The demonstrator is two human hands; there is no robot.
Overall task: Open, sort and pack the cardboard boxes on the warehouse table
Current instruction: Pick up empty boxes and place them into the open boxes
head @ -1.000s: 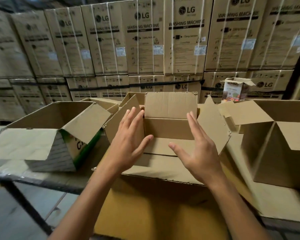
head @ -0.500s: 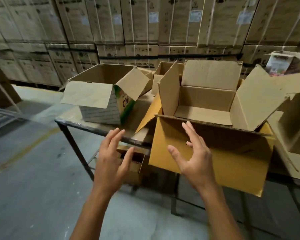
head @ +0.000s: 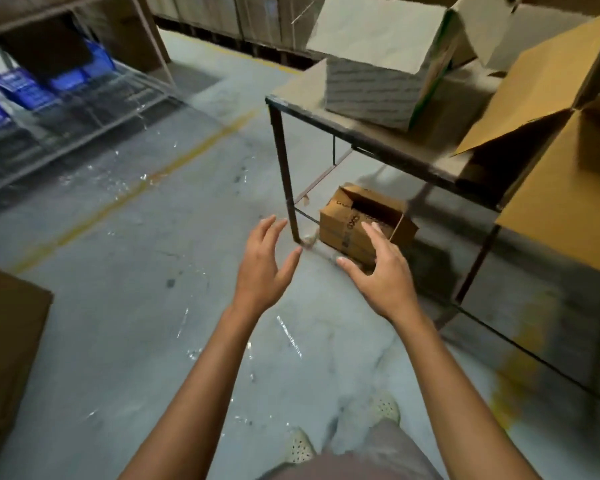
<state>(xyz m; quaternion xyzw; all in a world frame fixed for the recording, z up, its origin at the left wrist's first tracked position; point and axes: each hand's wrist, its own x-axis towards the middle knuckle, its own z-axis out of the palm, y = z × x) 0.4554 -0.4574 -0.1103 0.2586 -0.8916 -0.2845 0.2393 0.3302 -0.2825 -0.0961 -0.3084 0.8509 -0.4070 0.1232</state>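
A small brown cardboard box (head: 347, 223) with its top flaps open sits on the floor under the metal table (head: 371, 135), beside the table's front-left leg. My left hand (head: 264, 265) hovers open just left of that leg, holding nothing. My right hand (head: 381, 271) is open too, fingers spread, in front of the small box and partly covering it. On the table stand an open box with a green side (head: 371, 95) and a large plain open box (head: 561, 174) whose flap hangs over the table edge.
The grey concrete floor (head: 146, 306) has a yellow line and scraps of clear tape. A wire rack with blue crates (head: 32, 88) stands at the far left. Another brown box (head: 7, 344) sits at the left edge. My feet (head: 343, 431) are at the bottom.
My view has swung down and left from the tabletop to the floor. Both hands have dropped away from the large open box and now reach toward the small box under the table.
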